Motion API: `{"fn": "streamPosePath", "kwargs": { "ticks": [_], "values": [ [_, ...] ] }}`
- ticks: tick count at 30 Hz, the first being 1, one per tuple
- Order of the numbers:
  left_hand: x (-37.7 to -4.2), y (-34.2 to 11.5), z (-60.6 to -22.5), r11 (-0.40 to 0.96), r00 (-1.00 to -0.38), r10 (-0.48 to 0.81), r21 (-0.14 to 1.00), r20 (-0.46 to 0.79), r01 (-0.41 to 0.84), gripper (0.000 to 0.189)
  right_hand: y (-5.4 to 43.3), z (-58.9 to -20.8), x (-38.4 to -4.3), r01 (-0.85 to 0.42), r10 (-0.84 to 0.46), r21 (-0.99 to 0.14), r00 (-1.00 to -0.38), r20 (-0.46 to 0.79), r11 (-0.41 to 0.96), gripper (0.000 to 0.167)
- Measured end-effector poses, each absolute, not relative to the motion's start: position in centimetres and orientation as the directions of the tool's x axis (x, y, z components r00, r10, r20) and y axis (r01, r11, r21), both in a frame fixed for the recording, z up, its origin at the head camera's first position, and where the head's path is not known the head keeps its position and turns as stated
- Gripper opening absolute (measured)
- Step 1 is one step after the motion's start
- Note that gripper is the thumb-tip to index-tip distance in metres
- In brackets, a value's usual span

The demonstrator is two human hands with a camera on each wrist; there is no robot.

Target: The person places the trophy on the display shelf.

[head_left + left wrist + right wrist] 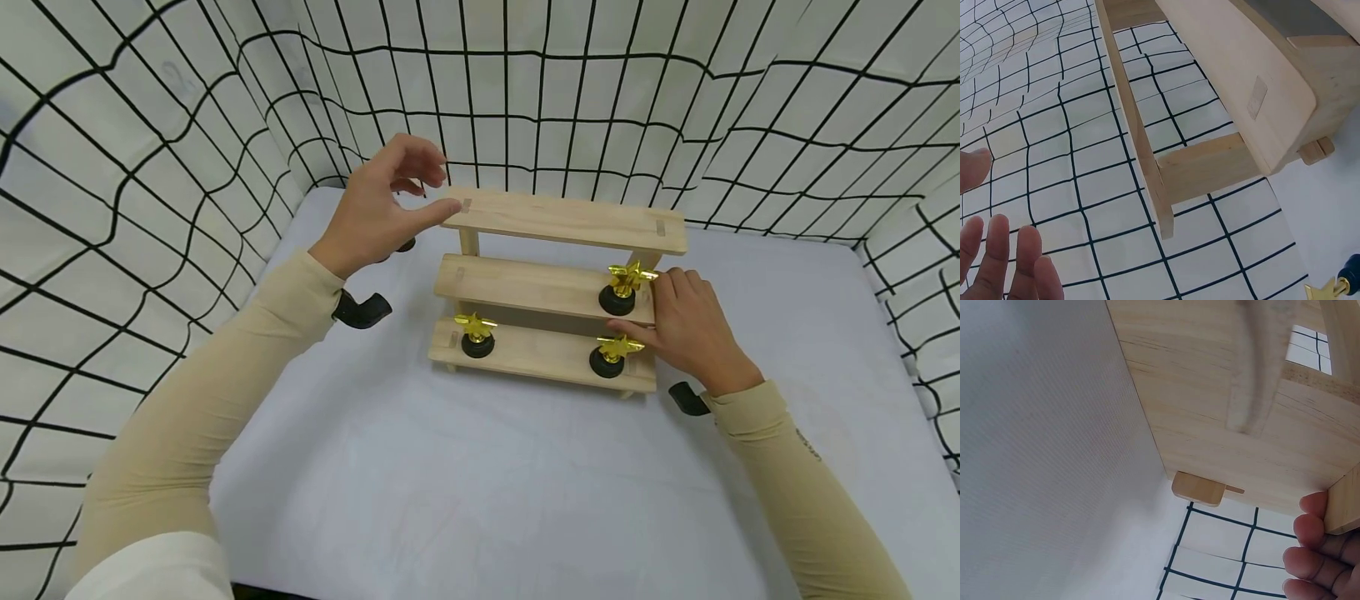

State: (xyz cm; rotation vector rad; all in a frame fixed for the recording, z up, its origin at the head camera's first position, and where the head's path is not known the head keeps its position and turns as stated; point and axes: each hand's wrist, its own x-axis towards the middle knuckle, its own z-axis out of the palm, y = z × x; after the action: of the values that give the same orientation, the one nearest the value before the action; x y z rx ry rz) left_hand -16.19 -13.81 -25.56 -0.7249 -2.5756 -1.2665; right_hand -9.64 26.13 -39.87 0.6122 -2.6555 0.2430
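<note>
A three-tier wooden stand (543, 283) carries small gold star trophies with round black bases. One trophy (621, 290) is on the middle tier at the right; on the bottom tier, a trophy (476, 335) is at the left and another trophy (611, 357) at the right. My right hand (697, 333) grips the stand's right side, fingertips (1310, 531) against a board's edge. Beside the top tier's left end, my left hand (382, 208) is raised with fingers spread and nothing held. Its thumb overlaps that board in the head view, while the left wrist view shows a gap.
Dark round bases (406, 245) lie partly hidden behind my left hand; a gold star trophy (1335, 287) appears low in the left wrist view. Black wire grid (510, 108) walls the white-covered table (480, 483) at the back and sides.
</note>
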Motion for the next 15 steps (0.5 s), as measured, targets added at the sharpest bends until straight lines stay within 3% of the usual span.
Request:
{"fn": "streamPosePath", "kwargs": {
  "ticks": [15],
  "values": [
    [-16.7,-16.5,-26.7,0.518,-0.893,0.222,0.729,0.391,0.448,0.047,26.2,-40.0,-9.7,-0.457,-0.385,-0.075,-0.818,0.428,0.886,0.099]
  ]
}}
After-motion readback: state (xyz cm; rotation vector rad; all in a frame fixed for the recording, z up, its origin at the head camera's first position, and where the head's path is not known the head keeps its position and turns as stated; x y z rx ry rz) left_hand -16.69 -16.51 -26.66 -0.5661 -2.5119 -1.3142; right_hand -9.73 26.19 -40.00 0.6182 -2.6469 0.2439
